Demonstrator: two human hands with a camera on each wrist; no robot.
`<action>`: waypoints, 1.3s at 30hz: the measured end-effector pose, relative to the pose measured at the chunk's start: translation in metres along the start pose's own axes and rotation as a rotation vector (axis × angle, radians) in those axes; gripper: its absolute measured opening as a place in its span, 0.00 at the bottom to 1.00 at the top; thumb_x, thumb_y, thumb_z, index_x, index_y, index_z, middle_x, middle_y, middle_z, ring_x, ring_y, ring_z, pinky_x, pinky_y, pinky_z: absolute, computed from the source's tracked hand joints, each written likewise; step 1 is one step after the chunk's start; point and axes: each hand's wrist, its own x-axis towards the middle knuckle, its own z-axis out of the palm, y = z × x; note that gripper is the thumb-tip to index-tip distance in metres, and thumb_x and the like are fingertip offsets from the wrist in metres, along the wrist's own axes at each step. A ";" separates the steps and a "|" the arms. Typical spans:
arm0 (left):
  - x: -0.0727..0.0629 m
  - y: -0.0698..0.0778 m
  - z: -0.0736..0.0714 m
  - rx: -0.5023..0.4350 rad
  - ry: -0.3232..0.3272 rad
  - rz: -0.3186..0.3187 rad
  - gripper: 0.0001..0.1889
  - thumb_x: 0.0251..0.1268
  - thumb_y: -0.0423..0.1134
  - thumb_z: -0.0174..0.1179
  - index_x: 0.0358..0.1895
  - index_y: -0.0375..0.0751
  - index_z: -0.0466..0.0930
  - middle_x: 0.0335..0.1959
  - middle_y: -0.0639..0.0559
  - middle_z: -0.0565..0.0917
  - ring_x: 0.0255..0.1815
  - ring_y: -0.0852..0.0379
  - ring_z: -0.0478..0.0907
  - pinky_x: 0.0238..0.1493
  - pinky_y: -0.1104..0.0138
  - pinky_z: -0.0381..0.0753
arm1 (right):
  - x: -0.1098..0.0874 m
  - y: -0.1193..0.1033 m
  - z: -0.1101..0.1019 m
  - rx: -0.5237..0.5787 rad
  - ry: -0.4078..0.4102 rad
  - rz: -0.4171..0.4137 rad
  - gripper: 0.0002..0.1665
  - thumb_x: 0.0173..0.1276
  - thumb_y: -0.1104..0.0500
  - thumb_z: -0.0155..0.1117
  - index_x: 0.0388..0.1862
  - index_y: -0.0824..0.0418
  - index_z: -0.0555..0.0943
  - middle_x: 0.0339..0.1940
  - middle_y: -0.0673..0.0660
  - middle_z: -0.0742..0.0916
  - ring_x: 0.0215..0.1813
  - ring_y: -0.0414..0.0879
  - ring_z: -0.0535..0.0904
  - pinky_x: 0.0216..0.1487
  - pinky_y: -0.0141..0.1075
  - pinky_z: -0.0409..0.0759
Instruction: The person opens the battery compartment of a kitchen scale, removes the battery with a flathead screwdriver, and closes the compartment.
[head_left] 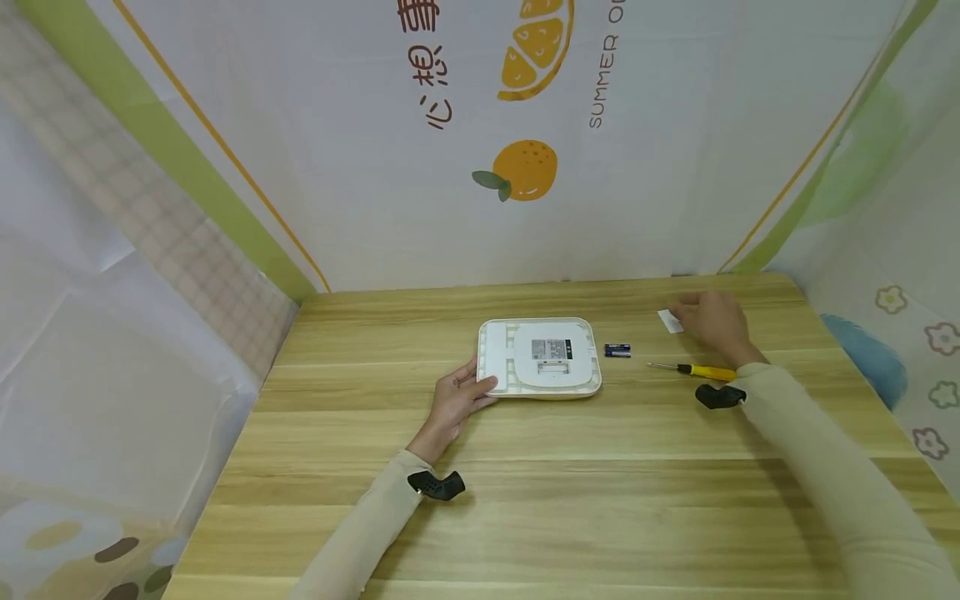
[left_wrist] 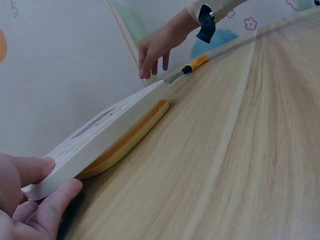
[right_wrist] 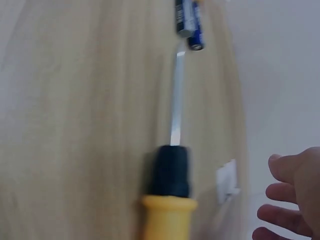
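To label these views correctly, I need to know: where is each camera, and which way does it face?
Head: worn on the head, facing forward and down at the table; left hand, right hand and sleeves show.
Left wrist: on that wrist, looking across the table past the white device; both hands show partly.
Right wrist: on that wrist, facing the screwdriver and batteries; right hand shows partly.
Head and right wrist share the batteries.
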 end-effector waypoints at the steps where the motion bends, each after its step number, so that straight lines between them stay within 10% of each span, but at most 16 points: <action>1: 0.000 0.000 0.000 -0.003 0.002 -0.002 0.34 0.70 0.25 0.63 0.77 0.30 0.61 0.65 0.25 0.75 0.56 0.43 0.84 0.50 0.62 0.90 | 0.000 0.002 0.002 -0.015 0.006 0.008 0.29 0.79 0.48 0.59 0.60 0.72 0.82 0.21 0.64 0.86 0.16 0.42 0.59 0.14 0.32 0.58; 7: 0.000 0.000 0.000 -0.004 -0.002 0.004 0.34 0.71 0.25 0.62 0.77 0.30 0.60 0.66 0.25 0.75 0.58 0.41 0.82 0.51 0.62 0.89 | 0.003 0.011 0.014 -0.088 0.008 0.048 0.27 0.77 0.47 0.62 0.55 0.71 0.85 0.52 0.73 0.86 0.31 0.53 0.77 0.20 0.35 0.69; 22: 0.001 -0.001 0.000 -0.002 0.016 -0.012 0.35 0.70 0.25 0.63 0.77 0.29 0.59 0.65 0.24 0.75 0.53 0.46 0.85 0.50 0.62 0.90 | 0.003 0.009 0.032 -0.118 0.169 0.082 0.16 0.74 0.58 0.62 0.35 0.68 0.90 0.34 0.69 0.89 0.33 0.63 0.81 0.24 0.50 0.77; 33: 0.001 0.000 0.001 0.002 0.021 -0.009 0.34 0.70 0.25 0.63 0.77 0.28 0.60 0.65 0.24 0.75 0.48 0.51 0.86 0.50 0.62 0.90 | -0.003 0.008 0.020 -0.049 0.202 0.037 0.19 0.79 0.58 0.56 0.50 0.72 0.87 0.44 0.73 0.88 0.38 0.65 0.85 0.33 0.56 0.83; 39: 0.000 -0.001 0.001 -0.001 0.012 -0.003 0.34 0.71 0.25 0.62 0.77 0.27 0.59 0.66 0.23 0.73 0.41 0.57 0.86 0.51 0.61 0.90 | -0.009 0.009 0.014 0.120 0.260 0.060 0.22 0.79 0.54 0.60 0.53 0.73 0.86 0.45 0.71 0.89 0.40 0.59 0.85 0.35 0.39 0.81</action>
